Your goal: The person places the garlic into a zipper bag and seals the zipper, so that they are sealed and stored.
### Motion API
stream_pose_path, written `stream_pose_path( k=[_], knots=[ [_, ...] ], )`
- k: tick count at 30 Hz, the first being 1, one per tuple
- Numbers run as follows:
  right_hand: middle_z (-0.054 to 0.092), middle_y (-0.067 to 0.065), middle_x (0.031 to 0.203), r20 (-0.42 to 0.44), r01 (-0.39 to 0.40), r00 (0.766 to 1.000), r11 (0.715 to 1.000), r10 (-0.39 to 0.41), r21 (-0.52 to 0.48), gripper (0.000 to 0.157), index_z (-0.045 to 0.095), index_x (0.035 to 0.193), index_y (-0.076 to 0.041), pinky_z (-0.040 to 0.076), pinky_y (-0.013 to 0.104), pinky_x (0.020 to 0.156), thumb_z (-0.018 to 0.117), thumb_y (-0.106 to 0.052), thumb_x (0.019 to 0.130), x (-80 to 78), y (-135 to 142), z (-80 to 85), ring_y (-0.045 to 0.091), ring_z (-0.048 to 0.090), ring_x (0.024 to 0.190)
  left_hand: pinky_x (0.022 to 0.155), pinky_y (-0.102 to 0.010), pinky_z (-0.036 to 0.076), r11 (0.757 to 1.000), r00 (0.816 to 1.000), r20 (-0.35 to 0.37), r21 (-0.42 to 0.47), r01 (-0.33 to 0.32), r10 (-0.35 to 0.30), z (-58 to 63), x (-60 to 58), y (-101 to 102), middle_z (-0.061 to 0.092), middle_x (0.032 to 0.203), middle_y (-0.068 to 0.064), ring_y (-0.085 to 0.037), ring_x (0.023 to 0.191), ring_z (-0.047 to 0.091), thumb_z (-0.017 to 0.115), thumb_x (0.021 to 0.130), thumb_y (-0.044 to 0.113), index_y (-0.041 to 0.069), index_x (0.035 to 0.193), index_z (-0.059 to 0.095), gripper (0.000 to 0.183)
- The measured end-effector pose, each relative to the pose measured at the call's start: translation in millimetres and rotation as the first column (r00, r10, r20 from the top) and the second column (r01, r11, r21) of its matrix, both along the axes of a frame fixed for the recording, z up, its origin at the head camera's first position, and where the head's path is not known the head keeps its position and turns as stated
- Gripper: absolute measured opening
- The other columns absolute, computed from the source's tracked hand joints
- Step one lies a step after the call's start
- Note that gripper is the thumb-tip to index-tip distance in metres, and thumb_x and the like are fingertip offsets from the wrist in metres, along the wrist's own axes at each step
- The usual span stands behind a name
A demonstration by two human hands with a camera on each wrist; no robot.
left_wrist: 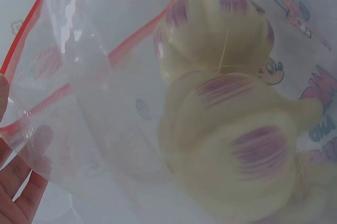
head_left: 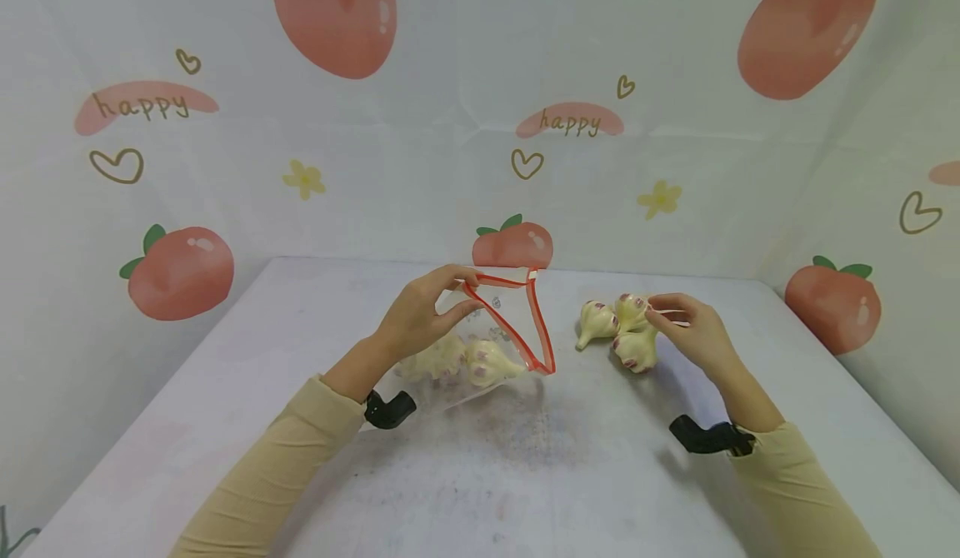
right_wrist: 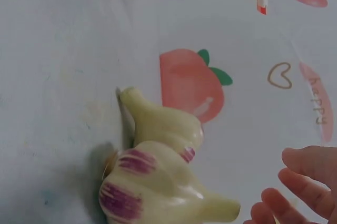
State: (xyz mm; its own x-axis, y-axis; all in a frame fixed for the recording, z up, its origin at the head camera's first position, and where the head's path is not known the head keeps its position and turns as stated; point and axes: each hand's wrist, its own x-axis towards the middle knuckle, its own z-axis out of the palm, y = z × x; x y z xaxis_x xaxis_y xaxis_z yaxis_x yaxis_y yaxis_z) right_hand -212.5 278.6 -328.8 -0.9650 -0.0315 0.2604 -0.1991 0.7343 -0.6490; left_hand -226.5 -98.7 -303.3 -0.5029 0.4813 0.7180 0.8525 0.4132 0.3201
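My left hand (head_left: 430, 312) pinches the red-edged mouth of a clear zip bag (head_left: 517, 312), holding it open toward the right. Inside it lie several cream garlic bulbs (head_left: 487, 363) with purple streaks, seen through printed plastic in the left wrist view. To the right, three more garlic bulbs (head_left: 636, 348) sit clustered on the table. Beside the far one is my right hand (head_left: 693, 333), its fingertips right at the bulb in the head view. In the right wrist view its fingers (right_wrist: 310, 166) are loosely bent and spread, with two garlic bulbs (right_wrist: 158, 182) to their left.
The white table (head_left: 487, 491) reaches back to a cloth backdrop (head_left: 420, 166) printed with fruit, hearts and words. Black wrist mounts (head_left: 390, 410) show at both sleeves.
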Motion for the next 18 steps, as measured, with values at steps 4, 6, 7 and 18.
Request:
stream_pose_path(
  k=[4,6,7,18],
  knots=[
    [0.056,0.027,0.124,0.041,0.026,0.999,1.0,-0.025,-0.018,0.043,0.053,0.124,0.002,0.044,0.017,0.071,0.055,-0.028,0.094,-0.4,4.7,-1.1,0.044,0.055,0.111,0.083,-0.035,0.055,1.0,1.0,-0.003,0.002,0.001,-0.001,-0.2,0.1,0.1,0.065,0.1,-0.01,-0.025,0.092,0.066,0.071,0.081,0.007,0.002,0.104,0.057,0.028],
    [0.055,0.027,0.126,0.066,0.034,0.997,0.999,-0.032,-0.03,0.045,0.052,0.126,0.002,0.045,0.017,0.07,0.054,-0.029,0.094,-0.7,6.9,-2.4,0.043,0.054,0.112,0.083,-0.035,0.055,1.0,1.0,-0.004,0.003,0.002,-0.002,-0.4,0.0,0.1,0.065,0.1,-0.009,-0.025,0.092,0.066,0.072,0.081,0.007,0.002,0.104,0.057,0.028],
    [0.054,0.027,0.126,0.077,0.036,0.996,0.999,-0.033,-0.033,0.045,0.051,0.126,0.002,0.045,0.017,0.069,0.054,-0.03,0.094,-0.9,8.0,-3.3,0.042,0.054,0.112,0.083,-0.035,0.055,1.0,1.0,-0.004,0.004,0.002,-0.002,-0.5,-0.1,0.0,0.065,0.1,-0.009,-0.025,0.092,0.066,0.072,0.08,0.007,0.002,0.104,0.057,0.028],
    [0.054,0.03,0.124,0.119,0.024,0.993,1.0,-0.022,-0.015,0.046,0.049,0.127,0.005,0.046,0.02,0.073,0.054,-0.027,0.094,-6.7,15.4,-17.1,0.043,0.057,0.106,0.084,-0.035,0.055,1.0,1.0,-0.005,0.007,0.009,-0.009,-0.6,0.7,-0.1,0.065,0.099,-0.009,-0.025,0.093,0.066,0.071,0.081,0.008,0.002,0.103,0.057,0.027]
  ],
)
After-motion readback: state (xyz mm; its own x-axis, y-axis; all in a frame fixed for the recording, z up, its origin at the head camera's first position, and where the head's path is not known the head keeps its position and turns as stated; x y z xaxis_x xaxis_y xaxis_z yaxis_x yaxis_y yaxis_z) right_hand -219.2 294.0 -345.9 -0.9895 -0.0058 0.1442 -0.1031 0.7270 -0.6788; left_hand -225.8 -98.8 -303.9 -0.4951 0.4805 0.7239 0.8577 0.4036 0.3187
